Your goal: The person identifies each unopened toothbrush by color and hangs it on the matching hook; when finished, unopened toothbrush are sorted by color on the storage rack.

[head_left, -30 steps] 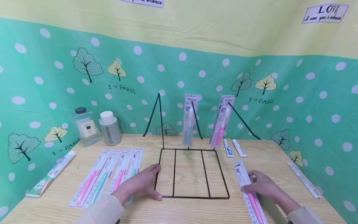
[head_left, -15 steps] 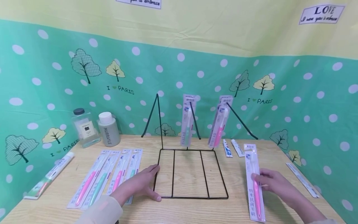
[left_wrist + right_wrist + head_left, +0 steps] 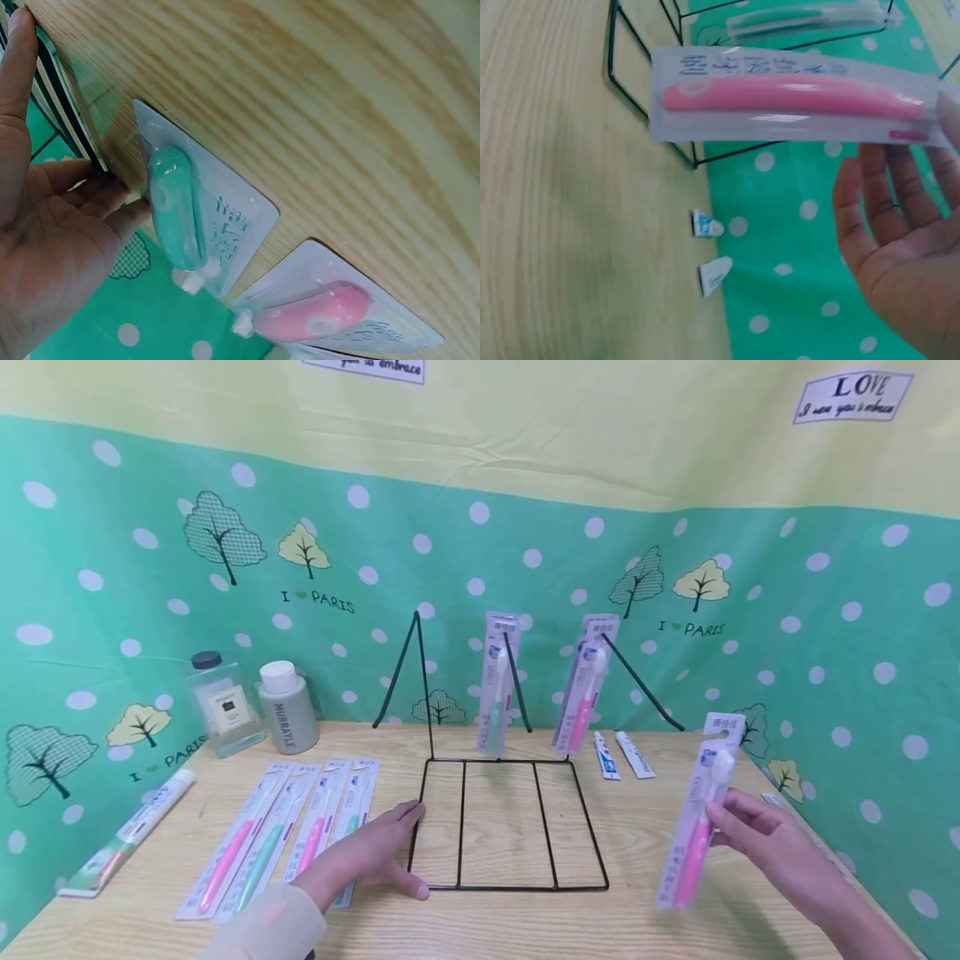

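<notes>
Taking the rack's base as my clock, with 12 toward the cloth (image 3: 420, 552), I start at 9 with a toothpaste tube (image 3: 129, 835) lying on its side. Around 10, a clear bottle (image 3: 227, 708) and a grey bottle (image 3: 291, 717) stand upright against the cloth, seemingly parked out of the way. Nearer in at 9 lie four packed toothbrushes (image 3: 273, 835), pink and green by turns, heads pointing roughly to 1; side by side like that, each should be simple to lift.

My left hand (image 3: 371, 853) has its fingers loosely spread at the wire rack (image 3: 545, 826), fingertips at the left bar, thumb at the near corner. It grips nothing; I read it as steadying a light frame that could slide.

At 12 a green toothbrush pack (image 3: 491, 714) hangs upright from the middle hook; toward 1, pink toothbrush packs (image 3: 581, 714) hang one behind another, each apparently held by its top slot. Two small tubes (image 3: 621, 756) lie near 2.

At 3, my right hand (image 3: 768, 837) pinches the pink toothbrush in its pack (image 3: 696, 839) around mid-length, seemingly raised off the table (image 3: 510, 931). Its top leans toward 1, and that hold leaves the slot uncovered.
</notes>
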Tool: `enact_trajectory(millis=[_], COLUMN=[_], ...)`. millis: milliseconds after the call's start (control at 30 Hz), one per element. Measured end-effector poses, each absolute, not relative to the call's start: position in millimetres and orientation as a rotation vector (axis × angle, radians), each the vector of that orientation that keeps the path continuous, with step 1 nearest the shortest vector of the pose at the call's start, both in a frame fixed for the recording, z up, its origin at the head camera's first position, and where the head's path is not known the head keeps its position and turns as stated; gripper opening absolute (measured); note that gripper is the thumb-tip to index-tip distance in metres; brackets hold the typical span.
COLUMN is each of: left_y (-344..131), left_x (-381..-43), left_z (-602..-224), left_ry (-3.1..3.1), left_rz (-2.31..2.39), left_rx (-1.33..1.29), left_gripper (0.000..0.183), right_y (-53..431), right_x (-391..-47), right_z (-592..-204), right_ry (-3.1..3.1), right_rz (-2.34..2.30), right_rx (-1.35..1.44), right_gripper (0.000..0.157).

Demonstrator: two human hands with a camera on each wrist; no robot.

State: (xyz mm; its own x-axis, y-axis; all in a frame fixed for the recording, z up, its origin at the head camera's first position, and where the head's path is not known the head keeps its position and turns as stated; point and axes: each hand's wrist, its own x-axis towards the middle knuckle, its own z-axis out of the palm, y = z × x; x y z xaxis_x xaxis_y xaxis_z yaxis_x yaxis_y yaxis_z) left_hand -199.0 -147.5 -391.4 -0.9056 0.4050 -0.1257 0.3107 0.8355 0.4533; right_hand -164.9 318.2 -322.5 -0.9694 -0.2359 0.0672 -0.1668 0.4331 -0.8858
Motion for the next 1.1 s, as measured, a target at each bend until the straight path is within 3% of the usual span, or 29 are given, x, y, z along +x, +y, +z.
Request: enact_trajectory(millis=[167, 300, 1100], left_y=[-148.6, -149.1, -147.5], left_x=[-199.6, -199.9, -199.1], left_z=[-392.2, -392.7, -391.8], left_ry=[2.799, 2.801, 2.787], left_rz=[0.643, 0.646, 0.644], left_rx=[0.555, 0.559, 0.539], left_gripper=[0.119, 0.119, 0.120], right_y=[310.9, 301.2, 266.4], right_x=[-161.5, -158.9, -175.0], right_z=[-313.6, -307.3, -294.1], right_ry=[2.613, 2.609, 2.577], right_rz=[-1.641, -1.651, -1.615], right_rx=[-0.627, -0.726, -0.715], right_gripper=[0.025, 0.025, 0.025])
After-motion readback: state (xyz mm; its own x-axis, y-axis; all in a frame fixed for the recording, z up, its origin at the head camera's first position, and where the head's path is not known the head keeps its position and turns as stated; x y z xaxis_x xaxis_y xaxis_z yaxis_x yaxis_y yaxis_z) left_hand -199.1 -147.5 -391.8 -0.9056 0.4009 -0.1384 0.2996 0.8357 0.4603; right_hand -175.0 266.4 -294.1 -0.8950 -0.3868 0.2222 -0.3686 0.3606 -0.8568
